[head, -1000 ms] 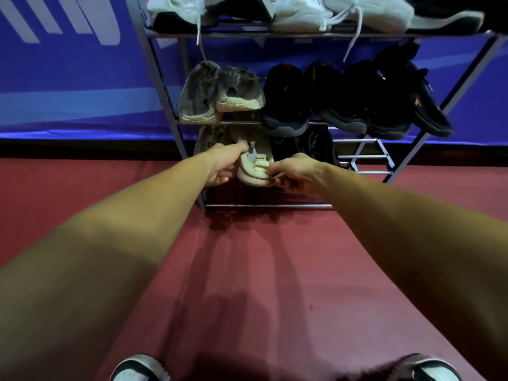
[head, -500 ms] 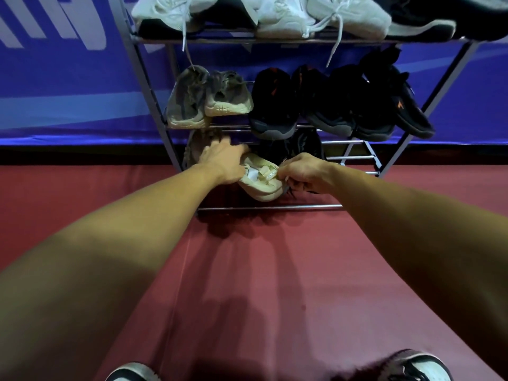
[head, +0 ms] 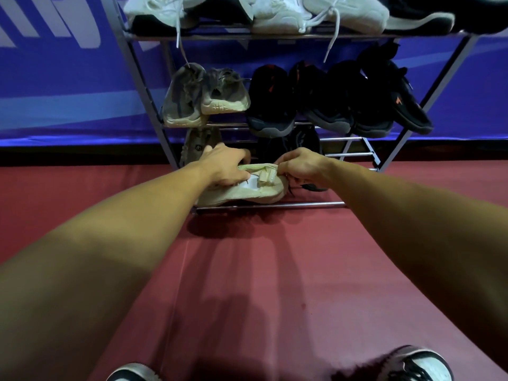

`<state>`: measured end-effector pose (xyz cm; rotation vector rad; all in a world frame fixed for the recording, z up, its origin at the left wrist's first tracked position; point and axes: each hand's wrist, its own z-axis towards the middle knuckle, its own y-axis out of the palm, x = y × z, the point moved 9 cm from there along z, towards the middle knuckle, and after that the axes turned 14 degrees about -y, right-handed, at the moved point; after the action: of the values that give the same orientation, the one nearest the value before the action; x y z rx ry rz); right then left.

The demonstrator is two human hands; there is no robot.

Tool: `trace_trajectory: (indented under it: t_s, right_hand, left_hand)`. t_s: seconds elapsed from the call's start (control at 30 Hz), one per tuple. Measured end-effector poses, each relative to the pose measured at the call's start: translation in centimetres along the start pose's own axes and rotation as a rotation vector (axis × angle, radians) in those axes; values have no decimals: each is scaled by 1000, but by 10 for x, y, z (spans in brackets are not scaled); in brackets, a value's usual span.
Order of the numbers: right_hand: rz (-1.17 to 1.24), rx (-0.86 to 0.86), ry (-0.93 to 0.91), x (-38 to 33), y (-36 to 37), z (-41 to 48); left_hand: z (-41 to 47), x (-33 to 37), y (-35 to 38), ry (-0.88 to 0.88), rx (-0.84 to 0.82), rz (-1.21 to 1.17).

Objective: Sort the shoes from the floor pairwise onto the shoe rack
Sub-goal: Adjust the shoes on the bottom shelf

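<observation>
A cream knit shoe (head: 244, 192) lies on the bottom tier of the metal shoe rack (head: 269, 206), heel toward me. My left hand (head: 224, 167) grips its collar on the left side. My right hand (head: 301, 166) pinches the heel tab and collar on the right. Behind my left hand stands a second beige shoe (head: 196, 145), partly hidden. A dark shoe (head: 288, 143) sits behind my right hand on the same tier.
The middle tier holds a grey-beige pair (head: 203, 97) and several black shoes (head: 338, 100). White shoes (head: 316, 12) fill the top tier, laces dangling. The red floor (head: 247, 284) stretches toward me, with my own two shoes (head: 417, 364) at the bottom edge. A blue banner (head: 55, 78) backs the rack.
The cream shoe has gone from upright with its sole facing me to lying flat on the bottom tier, lower and nearer the front rail. Both hands stayed on it.
</observation>
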<state>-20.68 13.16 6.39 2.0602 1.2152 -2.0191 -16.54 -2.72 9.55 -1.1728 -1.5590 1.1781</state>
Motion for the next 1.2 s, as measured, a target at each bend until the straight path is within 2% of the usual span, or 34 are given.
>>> trace_trajectory:
  t_s: [0.23,0.33,0.7,0.77,0.9,1.0,1.1,1.2]
  right_hand:
    - [-2,146,16,-1,-14,2]
    - [19,141,56,4,-14,0]
    - [97,-464,189,6,64,-25]
    - [91,-519,169,2,74,-28]
    - [76,-401,112,-3,69,-16]
    - [102,-289,82,-2,59,-8]
    - [106,-187,69,1,50,1]
    - [53,-86,65,2,43,12]
  left_hand:
    - [0,-10,4,-73,-27,-109]
    - [2,-24,2,-143,-12,-201]
    - [14,-59,5,-430,6,-518]
    - [17,-60,7,-463,-3,-554]
    - [19,-57,11,-463,-62,-653]
    - [11,-50,23,-466,-235,-832]
    - [7,-48,34,-450,-374,-809]
    - [7,-46,38,-450,-407,-792]
